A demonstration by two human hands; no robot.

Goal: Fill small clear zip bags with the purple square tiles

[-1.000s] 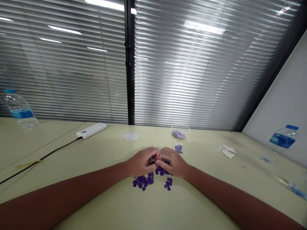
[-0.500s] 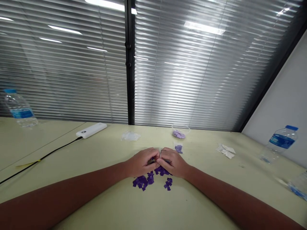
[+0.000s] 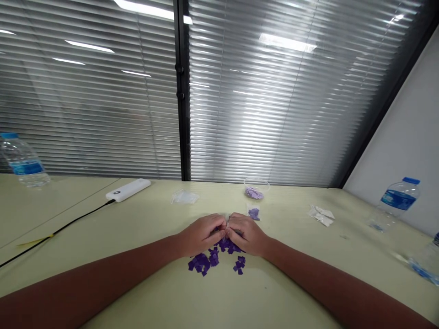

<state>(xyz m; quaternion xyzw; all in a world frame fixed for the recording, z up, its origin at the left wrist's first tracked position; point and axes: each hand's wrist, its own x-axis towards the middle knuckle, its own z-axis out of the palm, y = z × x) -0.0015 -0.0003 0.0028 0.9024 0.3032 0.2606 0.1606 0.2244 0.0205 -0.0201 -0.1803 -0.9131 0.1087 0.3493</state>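
My left hand (image 3: 200, 235) and my right hand (image 3: 250, 234) meet over the middle of the table, fingers curled and thumbs pressed in. Pinched between them is what looks like a small clear plastic bag (image 3: 227, 220); only a pale sliver of it shows. Dark purple paper squares (image 3: 200, 263) lie in loose heaps below and under the hands. Just beyond my right hand is a small clear bag with lighter purple pieces (image 3: 254, 213). Behind that stands a clear round container (image 3: 257, 185) holding pale purple pieces.
Flat clear plastic bags (image 3: 184, 197) lie at the back. Further left are a white power bank (image 3: 128, 189) with a black cable (image 3: 82, 213) and a water bottle (image 3: 25, 162). On the right are white crumpled packets (image 3: 321, 214) and another bottle (image 3: 394, 203). Window blinds (image 3: 96, 100) rise behind the table.
The thumbs and fingertips have drawn slightly apart, and a little more of the pale plastic shows between them. The whole view has shifted slightly.
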